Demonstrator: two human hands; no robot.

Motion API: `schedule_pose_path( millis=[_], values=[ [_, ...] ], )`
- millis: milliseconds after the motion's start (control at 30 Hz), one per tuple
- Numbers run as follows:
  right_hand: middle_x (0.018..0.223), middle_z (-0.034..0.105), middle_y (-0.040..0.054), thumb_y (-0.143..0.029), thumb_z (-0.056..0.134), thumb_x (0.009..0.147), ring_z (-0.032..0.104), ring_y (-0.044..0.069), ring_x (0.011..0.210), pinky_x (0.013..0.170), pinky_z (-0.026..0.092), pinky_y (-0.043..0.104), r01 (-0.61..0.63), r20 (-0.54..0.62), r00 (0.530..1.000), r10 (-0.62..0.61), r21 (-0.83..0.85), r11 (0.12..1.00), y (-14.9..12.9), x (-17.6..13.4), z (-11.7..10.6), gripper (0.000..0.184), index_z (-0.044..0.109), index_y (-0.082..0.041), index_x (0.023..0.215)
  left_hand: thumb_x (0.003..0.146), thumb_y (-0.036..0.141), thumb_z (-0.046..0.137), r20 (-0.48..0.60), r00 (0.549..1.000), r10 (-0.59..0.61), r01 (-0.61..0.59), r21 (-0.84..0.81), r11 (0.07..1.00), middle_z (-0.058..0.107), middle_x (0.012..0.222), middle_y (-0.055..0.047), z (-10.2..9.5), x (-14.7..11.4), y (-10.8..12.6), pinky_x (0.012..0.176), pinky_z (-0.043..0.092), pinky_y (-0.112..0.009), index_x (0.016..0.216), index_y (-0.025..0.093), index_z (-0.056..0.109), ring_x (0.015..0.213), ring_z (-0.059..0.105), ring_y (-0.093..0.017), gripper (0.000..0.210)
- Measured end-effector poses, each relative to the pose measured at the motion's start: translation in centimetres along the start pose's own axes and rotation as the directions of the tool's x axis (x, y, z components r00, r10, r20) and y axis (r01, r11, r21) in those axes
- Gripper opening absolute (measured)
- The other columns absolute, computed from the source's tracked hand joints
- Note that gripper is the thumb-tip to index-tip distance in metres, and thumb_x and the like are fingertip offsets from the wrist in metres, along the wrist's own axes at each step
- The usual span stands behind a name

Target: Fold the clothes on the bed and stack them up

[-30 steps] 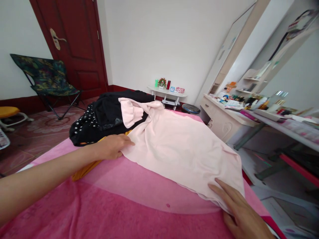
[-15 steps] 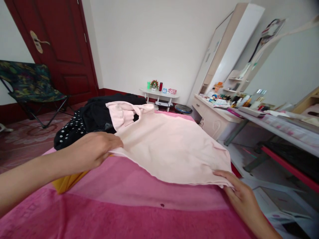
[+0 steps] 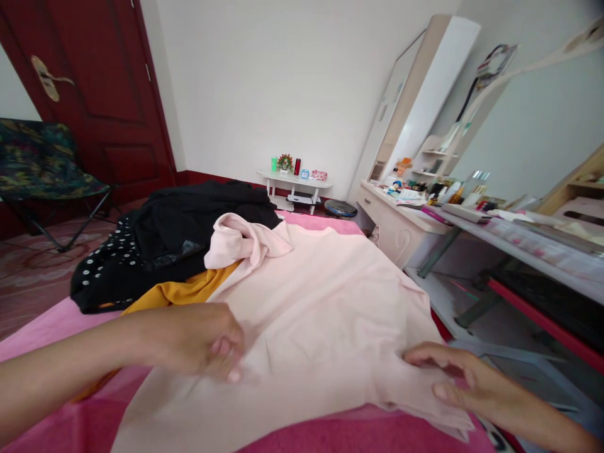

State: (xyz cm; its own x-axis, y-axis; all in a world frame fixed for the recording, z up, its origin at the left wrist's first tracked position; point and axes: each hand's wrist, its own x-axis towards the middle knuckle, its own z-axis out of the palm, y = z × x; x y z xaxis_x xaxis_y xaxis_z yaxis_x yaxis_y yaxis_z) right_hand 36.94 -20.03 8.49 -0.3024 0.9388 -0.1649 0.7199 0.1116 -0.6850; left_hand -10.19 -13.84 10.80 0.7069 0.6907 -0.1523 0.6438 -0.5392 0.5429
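A pale pink long-sleeved top (image 3: 325,296) lies spread over the pink bedspread (image 3: 302,434), its one visible sleeve bunched near the far left. Over the top's left part is my left hand (image 3: 207,343), its fingers curled in and no cloth seen pinched in them. My right hand (image 3: 453,384) rests at the top's right edge, thumb and fingers apart, fingertips touching the fabric. Beside the sleeve, a mustard-yellow cloth (image 3: 189,289) shows partly from under the pink top and my left forearm.
Black clothes (image 3: 189,217), some with white dots, are heaped at the left of the bed. A folding chair (image 3: 47,176) stands by the red door (image 3: 94,94). To the right are a cluttered dressing table (image 3: 391,214) and a desk (image 3: 533,233). A small white shelf (image 3: 292,179) stands against the wall.
The pink top has come nearer and now lies flatter, its near edge lower in view. My left hand has moved down and let go of the edge; my right fingers have spread apart.
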Motion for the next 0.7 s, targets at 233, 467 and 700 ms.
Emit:
schedule_pose_path(
  millis=[233, 467, 700],
  values=[
    [0.078, 0.066, 0.0041, -0.049, 0.053, 0.081, 0.060, 0.018, 0.070, 0.061, 0.047, 0.027, -0.037, -0.142, 0.989, 0.032, -0.036, 0.999, -1.9, 8.3, 0.3, 0.035, 0.066, -0.017, 0.090, 0.093, 0.041, 0.038, -0.231, 0.951, 0.207, -0.184, 0.115, 0.976, 0.048, 0.137, -0.012, 1.2, 14.5, -2.7, 0.105, 0.034, -0.035, 0.134, 0.019, 0.046, 0.124, 0.046, -0.023, 0.047],
    [0.095, 0.062, 0.0030, -0.026, 0.061, 0.075, 0.058, 0.016, 0.083, 0.074, 0.043, 0.025, 0.190, 0.023, 0.981, -0.191, -0.251, 0.949, -6.1, 13.2, 4.7, 0.021, 0.065, -0.020, 0.095, 0.091, 0.054, 0.033, -0.345, 0.937, -0.058, 0.216, 0.438, 0.873, 0.036, 0.146, -0.017, 0.7, 21.6, -9.9, 0.107, 0.016, -0.060, 0.134, 0.019, 0.045, 0.137, 0.023, -0.038, 0.057],
    [0.086, 0.064, 0.0005, -0.027, 0.062, 0.075, 0.059, 0.014, 0.072, 0.066, 0.039, 0.023, 0.136, 0.199, 0.978, -0.056, -0.416, 0.899, -6.9, 11.3, 3.1, 0.017, 0.068, -0.023, 0.090, 0.082, 0.025, 0.046, -0.626, 0.770, -0.126, 0.546, 0.543, 0.638, 0.036, 0.145, -0.019, -4.3, 20.7, -16.3, 0.109, 0.002, -0.055, 0.125, 0.007, 0.054, 0.140, 0.007, -0.039, 0.047]
  ],
)
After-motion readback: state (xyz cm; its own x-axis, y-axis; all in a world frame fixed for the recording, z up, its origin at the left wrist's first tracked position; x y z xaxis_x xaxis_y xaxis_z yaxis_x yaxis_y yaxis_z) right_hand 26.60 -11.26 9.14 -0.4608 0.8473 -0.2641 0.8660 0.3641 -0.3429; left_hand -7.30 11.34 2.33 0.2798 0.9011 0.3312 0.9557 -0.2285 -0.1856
